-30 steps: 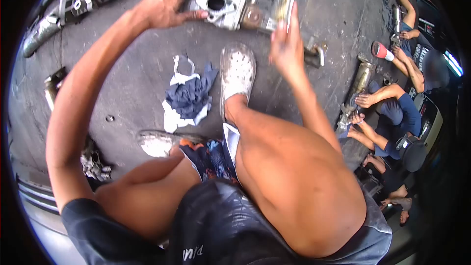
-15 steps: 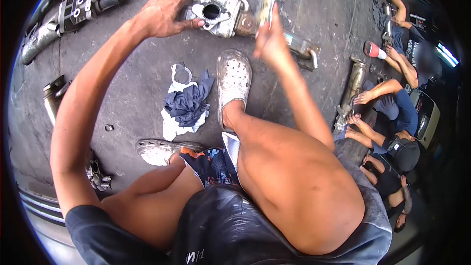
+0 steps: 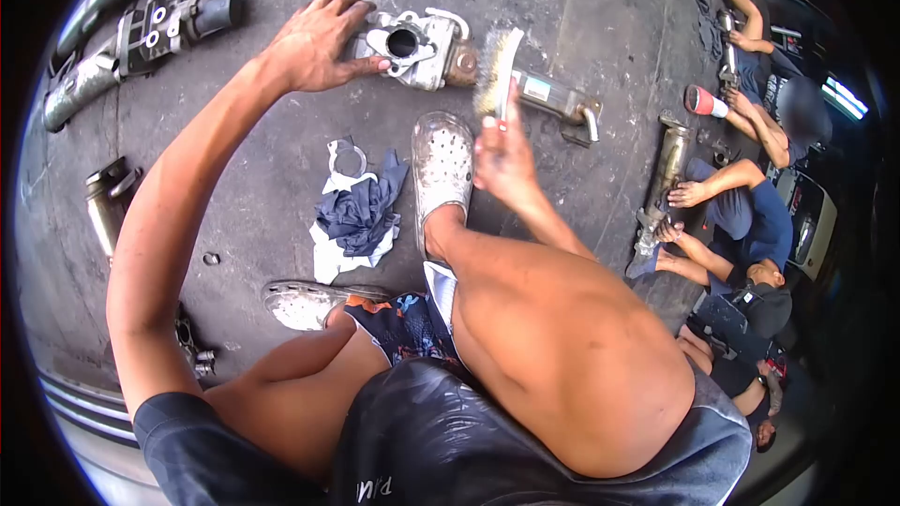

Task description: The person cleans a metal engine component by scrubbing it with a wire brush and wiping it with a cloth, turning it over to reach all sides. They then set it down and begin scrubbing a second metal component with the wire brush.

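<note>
On the dark floor lies a silvery cast-metal engine part with a round port and a bolted flange. My left hand grips its left end, thumb along the near side and fingers over the far side. My right hand is closed round the handle of a wire brush, bristles facing left. The brush is held just right of the engine part, apparently apart from it. Behind the brush a rectangular metal tube with a white label and a bent pipe extends to the right; whether it joins the engine part is hidden.
Dark and white rags lie by my shoe, a metal ring at their top. Pipe-like engine assemblies lie upper left, a metal cylinder at left. Several people work at right around another metal tube.
My right hand has drawn the brush down towards me and slightly left, uncovering more of the labelled tube. My left hand keeps its grip on the engine part.
</note>
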`<state>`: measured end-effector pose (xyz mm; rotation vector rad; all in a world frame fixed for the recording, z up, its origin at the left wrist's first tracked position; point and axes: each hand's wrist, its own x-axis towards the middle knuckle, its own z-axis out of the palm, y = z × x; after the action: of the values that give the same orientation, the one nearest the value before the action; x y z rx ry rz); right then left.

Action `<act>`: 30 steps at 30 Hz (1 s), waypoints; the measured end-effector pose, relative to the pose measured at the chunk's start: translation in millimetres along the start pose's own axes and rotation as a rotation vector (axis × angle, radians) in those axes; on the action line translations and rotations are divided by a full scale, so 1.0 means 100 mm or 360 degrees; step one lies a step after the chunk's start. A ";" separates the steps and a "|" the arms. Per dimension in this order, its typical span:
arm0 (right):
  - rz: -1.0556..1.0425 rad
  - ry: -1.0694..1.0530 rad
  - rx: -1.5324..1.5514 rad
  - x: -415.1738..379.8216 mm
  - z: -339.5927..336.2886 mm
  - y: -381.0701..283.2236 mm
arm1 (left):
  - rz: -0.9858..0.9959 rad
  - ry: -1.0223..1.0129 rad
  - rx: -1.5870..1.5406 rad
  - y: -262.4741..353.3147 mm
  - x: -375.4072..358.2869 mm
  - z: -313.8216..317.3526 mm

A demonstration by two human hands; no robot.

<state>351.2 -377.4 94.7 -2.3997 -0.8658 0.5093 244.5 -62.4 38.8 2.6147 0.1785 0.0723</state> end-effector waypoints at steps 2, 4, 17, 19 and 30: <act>-0.0010 0.0061 -0.0334 0.28 0.12 0.07 | 0.0002 -0.0015 -0.0044 0.01 0.02 0.04; 0.0601 -0.0294 0.0373 0.70 -0.20 -0.40 | -0.0005 -0.0089 -0.0083 0.02 0.02 -0.03; -0.0045 -0.0115 -0.0271 0.36 -0.89 -0.20 | -0.0079 -0.0020 0.0045 0.04 -0.02 0.01; -0.0178 -0.0234 -0.0614 0.15 -1.18 0.02 | -0.0046 -0.0031 -0.0044 -0.01 0.00 0.01; -0.1157 -0.1035 -0.1521 0.90 -1.42 -0.31 | -0.0056 -0.0146 0.0060 0.04 0.02 -0.01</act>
<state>473.2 -347.0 209.8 -2.3605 -2.6099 0.6688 246.3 -64.7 41.9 2.6445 0.1952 -0.0641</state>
